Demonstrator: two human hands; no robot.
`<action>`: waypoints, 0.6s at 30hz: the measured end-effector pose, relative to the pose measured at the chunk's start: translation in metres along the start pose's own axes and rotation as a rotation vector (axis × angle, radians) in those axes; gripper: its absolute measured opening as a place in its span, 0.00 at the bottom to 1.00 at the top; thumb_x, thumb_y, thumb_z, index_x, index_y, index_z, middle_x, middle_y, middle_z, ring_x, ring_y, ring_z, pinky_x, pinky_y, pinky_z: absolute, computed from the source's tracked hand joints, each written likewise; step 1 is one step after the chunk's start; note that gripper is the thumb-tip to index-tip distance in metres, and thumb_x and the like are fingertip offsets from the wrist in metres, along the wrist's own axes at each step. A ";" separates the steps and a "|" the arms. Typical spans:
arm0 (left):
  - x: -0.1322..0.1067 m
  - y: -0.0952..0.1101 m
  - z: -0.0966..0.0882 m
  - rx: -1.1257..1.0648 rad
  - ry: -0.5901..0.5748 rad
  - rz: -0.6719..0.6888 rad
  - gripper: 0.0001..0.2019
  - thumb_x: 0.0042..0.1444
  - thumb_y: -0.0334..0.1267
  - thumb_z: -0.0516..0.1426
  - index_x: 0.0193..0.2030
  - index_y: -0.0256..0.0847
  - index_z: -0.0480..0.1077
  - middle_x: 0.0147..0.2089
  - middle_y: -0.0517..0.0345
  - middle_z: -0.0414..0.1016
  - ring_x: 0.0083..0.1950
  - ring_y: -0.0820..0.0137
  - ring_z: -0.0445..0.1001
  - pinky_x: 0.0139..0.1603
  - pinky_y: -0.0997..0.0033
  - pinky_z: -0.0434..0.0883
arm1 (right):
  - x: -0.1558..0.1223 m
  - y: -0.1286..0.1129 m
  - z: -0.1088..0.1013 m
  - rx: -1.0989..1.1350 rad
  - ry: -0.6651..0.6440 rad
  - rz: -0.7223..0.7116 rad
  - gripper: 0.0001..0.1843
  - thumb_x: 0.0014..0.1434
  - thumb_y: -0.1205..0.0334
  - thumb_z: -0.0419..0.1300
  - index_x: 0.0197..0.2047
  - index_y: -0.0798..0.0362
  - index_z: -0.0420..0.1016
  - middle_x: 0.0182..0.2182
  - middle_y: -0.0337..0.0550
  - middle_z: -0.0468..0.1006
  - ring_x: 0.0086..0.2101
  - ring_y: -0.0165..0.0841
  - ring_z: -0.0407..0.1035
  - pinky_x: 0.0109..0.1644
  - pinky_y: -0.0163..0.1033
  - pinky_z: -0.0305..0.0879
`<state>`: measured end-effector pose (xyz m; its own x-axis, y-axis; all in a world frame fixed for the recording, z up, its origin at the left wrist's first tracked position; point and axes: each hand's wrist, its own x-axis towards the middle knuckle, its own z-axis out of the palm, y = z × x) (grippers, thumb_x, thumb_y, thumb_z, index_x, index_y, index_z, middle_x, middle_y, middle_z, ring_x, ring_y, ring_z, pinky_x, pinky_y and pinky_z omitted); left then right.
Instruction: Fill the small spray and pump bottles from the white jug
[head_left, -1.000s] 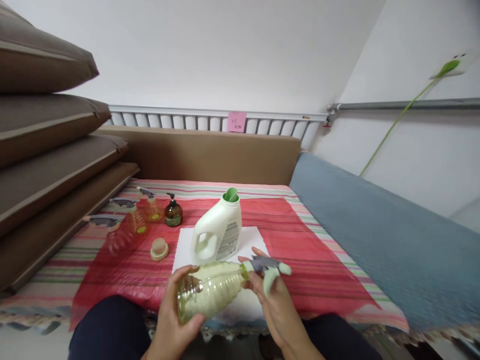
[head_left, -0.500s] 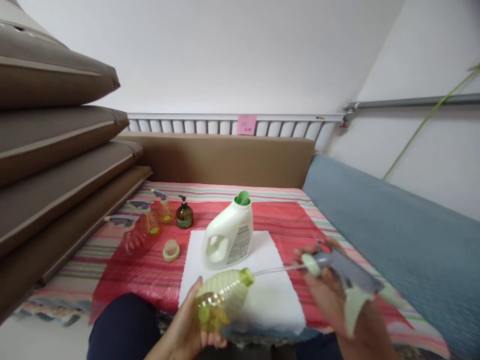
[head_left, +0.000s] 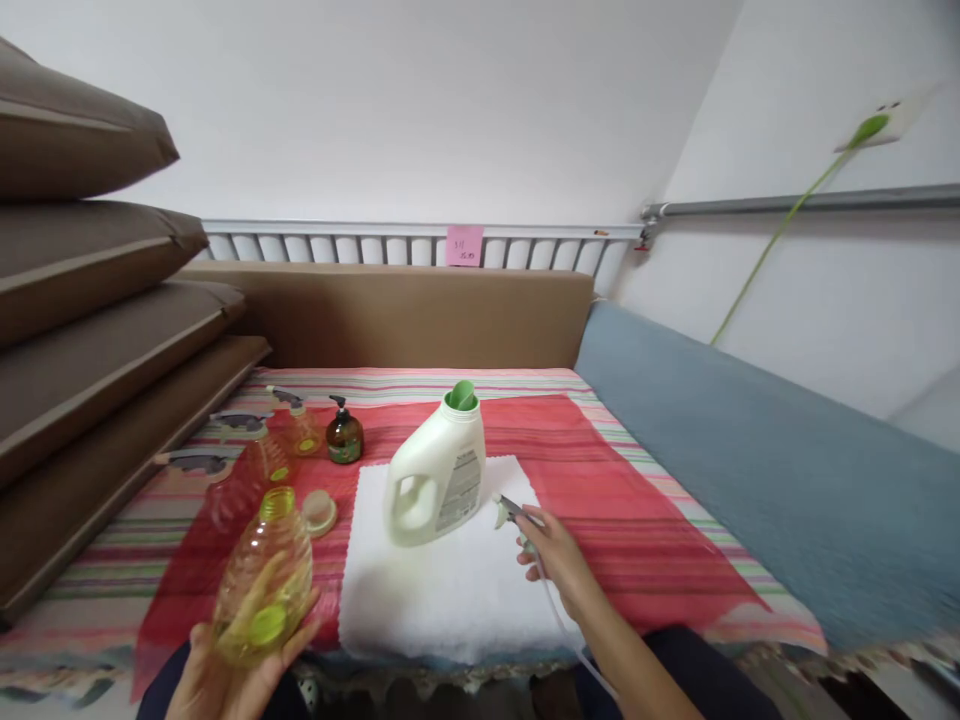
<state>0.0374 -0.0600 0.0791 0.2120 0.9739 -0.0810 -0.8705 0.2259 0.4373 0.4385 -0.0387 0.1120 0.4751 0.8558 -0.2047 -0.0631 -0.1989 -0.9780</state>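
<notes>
My left hand point(head_left: 225, 675) grips the base of a clear yellowish bottle point(head_left: 264, 575), which has no top on it and points up and away at the lower left. My right hand point(head_left: 553, 555) is closed on the grey spray head point(head_left: 514, 512), which rests on the white towel point(head_left: 442, 580) just right of the white detergent jug point(head_left: 436, 470). The spray head's thin tube trails back along my wrist. The jug stands on the towel, green spout open.
Several spray bottles point(head_left: 255, 455) and a small dark pump bottle point(head_left: 345, 435) stand at the left on the red cloth point(head_left: 637, 520). A round cap point(head_left: 319, 510) lies near them. Stacked brown cushions point(head_left: 90, 330) are on the left, a blue mattress point(head_left: 750, 450) on the right.
The spray head was pulled out of the bottle to the right, then brought down onto the towel beside the jug. My left hand carried the open bottle to the left and turned it upright.
</notes>
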 end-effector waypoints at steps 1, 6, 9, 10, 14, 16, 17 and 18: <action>-0.001 0.003 0.000 -0.036 -0.037 0.018 0.32 0.54 0.57 0.55 0.65 0.63 0.52 0.63 0.53 0.67 0.62 0.48 0.66 0.59 0.39 0.64 | -0.001 0.007 0.000 -0.017 -0.010 0.017 0.29 0.42 0.50 0.64 0.45 0.55 0.68 0.21 0.36 0.73 0.16 0.33 0.68 0.13 0.32 0.58; -0.002 0.013 -0.001 -0.098 -0.186 0.090 0.42 0.49 0.60 0.58 0.68 0.60 0.44 0.67 0.50 0.60 0.65 0.44 0.60 0.60 0.40 0.63 | -0.005 0.036 -0.019 -0.172 -0.040 0.020 0.34 0.36 0.49 0.64 0.47 0.55 0.67 0.23 0.34 0.71 0.15 0.29 0.63 0.11 0.31 0.54; 0.001 0.011 -0.006 -0.152 -0.285 0.108 0.41 0.51 0.59 0.56 0.68 0.58 0.42 0.67 0.51 0.59 0.64 0.48 0.62 0.62 0.46 0.63 | -0.002 0.036 -0.025 -0.149 0.002 0.064 0.35 0.37 0.48 0.64 0.48 0.54 0.65 0.25 0.35 0.71 0.17 0.29 0.65 0.14 0.32 0.59; 0.002 0.009 -0.008 -0.163 -0.318 0.101 0.40 0.52 0.59 0.56 0.68 0.58 0.43 0.67 0.52 0.59 0.64 0.50 0.62 0.62 0.48 0.63 | 0.000 0.034 -0.023 -0.117 0.024 0.091 0.35 0.37 0.48 0.65 0.48 0.53 0.65 0.26 0.35 0.71 0.18 0.29 0.66 0.15 0.32 0.60; -0.005 0.006 -0.018 -0.137 -0.420 0.016 0.32 0.55 0.58 0.53 0.66 0.59 0.53 0.67 0.55 0.61 0.66 0.52 0.60 0.65 0.50 0.59 | 0.006 0.030 -0.008 0.004 0.060 0.150 0.38 0.33 0.48 0.68 0.48 0.51 0.64 0.27 0.35 0.72 0.21 0.31 0.68 0.19 0.34 0.65; -0.014 0.008 -0.023 -0.088 -0.412 -0.050 0.30 0.55 0.58 0.53 0.64 0.60 0.56 0.67 0.57 0.61 0.67 0.52 0.59 0.66 0.45 0.56 | 0.005 0.033 -0.001 0.048 0.051 0.163 0.39 0.32 0.47 0.70 0.47 0.51 0.65 0.28 0.34 0.73 0.22 0.31 0.70 0.21 0.35 0.67; -0.019 0.009 -0.025 -0.063 -0.391 -0.074 0.30 0.54 0.59 0.53 0.64 0.61 0.57 0.67 0.57 0.61 0.67 0.50 0.58 0.66 0.43 0.55 | 0.004 0.036 0.001 0.064 0.045 0.172 0.39 0.31 0.47 0.70 0.47 0.51 0.65 0.28 0.34 0.73 0.23 0.32 0.70 0.22 0.36 0.68; -0.024 0.009 -0.026 -0.041 -0.365 -0.088 0.31 0.53 0.59 0.55 0.64 0.61 0.57 0.68 0.56 0.60 0.67 0.48 0.58 0.65 0.41 0.56 | 0.003 0.039 0.001 0.075 0.046 0.189 0.40 0.30 0.47 0.71 0.46 0.51 0.65 0.28 0.34 0.73 0.23 0.33 0.71 0.23 0.36 0.69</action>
<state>0.0128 -0.0803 0.0615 0.4250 0.8802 0.2112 -0.8572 0.3163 0.4064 0.4365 -0.0434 0.0731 0.4882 0.7837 -0.3840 -0.2191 -0.3159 -0.9232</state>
